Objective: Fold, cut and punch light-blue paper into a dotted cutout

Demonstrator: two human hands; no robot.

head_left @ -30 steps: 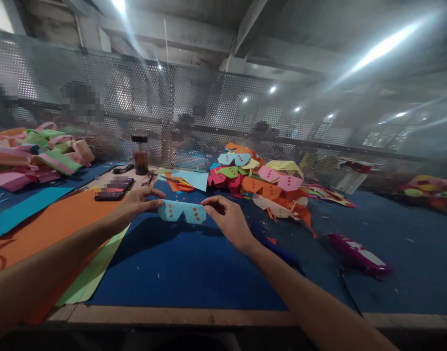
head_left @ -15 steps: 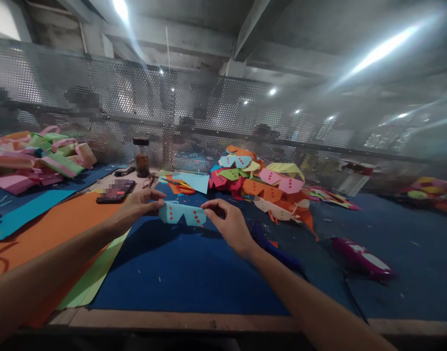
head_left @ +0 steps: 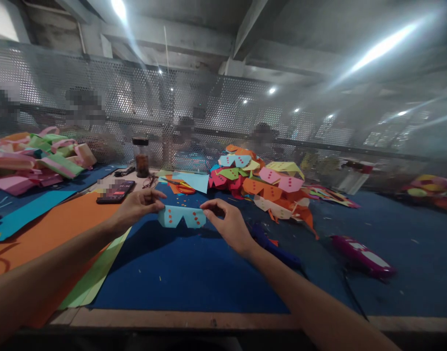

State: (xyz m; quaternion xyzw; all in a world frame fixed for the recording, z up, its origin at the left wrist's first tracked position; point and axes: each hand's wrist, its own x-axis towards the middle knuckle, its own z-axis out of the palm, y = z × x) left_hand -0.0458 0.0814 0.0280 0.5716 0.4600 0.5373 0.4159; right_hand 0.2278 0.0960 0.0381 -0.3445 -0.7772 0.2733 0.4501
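Held up between my two hands is a light blue paper mask (head_left: 182, 217) with a notch in its lower edge and several red dots on each side. My left hand (head_left: 141, 204) pinches its left end, and my right hand (head_left: 227, 222) pinches the right end between thumb and fingers. Below the mask lies the dark blue table cover (head_left: 187, 273), with the mask raised above it. Just behind, a pair of orange-handled scissors (head_left: 185, 188) rests beside a light blue sheet (head_left: 194, 181).
Finished-looking paper masks are heaped (head_left: 262, 184) beyond my right hand. A blue tool (head_left: 276, 248) and a purple device (head_left: 362, 256) lie at right. Orange sheets (head_left: 58, 234), a phone (head_left: 115, 191) and a jar (head_left: 141, 158) are at left. A perforated metal screen (head_left: 209, 105) stands behind.
The mask has tipped slightly, so its upper edge now looks straighter and its front flatter. Both hands keep their pinch in nearly the same place.
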